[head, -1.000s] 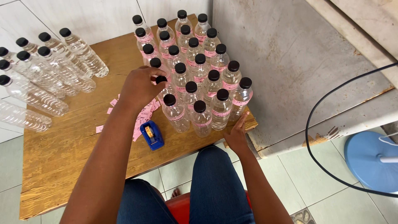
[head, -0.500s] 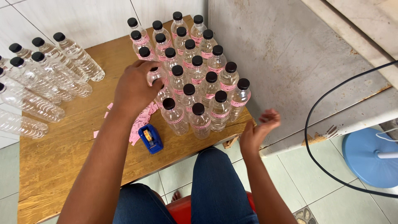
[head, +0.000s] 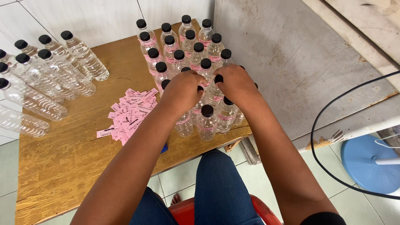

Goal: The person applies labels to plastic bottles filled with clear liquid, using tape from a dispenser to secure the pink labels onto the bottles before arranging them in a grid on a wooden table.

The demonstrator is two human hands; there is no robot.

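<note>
At the bottom of the frame I see my knees and the red seat [head: 216, 212], and both forearms run up to the centre, where my hands meet over the standing bottles [head: 196, 54]. My left hand [head: 181, 89] and right hand [head: 235, 83] are both curled around one bottle [head: 213, 89] in the middle of the cluster, fingers pinched at its neck and shoulder; I judge I am pressing a pink label onto it, though the label itself is hidden under my fingers. Next I would need to smooth it flat and let go without knocking the neighbours, which stand touching on all sides. The bottle sits right between my two palms, just above the nearest capped ones. Left of centre lies the label pile [head: 127, 114] on the table [head: 62, 166], just beside my left wrist. Further off, at upper left, unlabelled bottles [head: 46, 79] lie on their sides.
</note>
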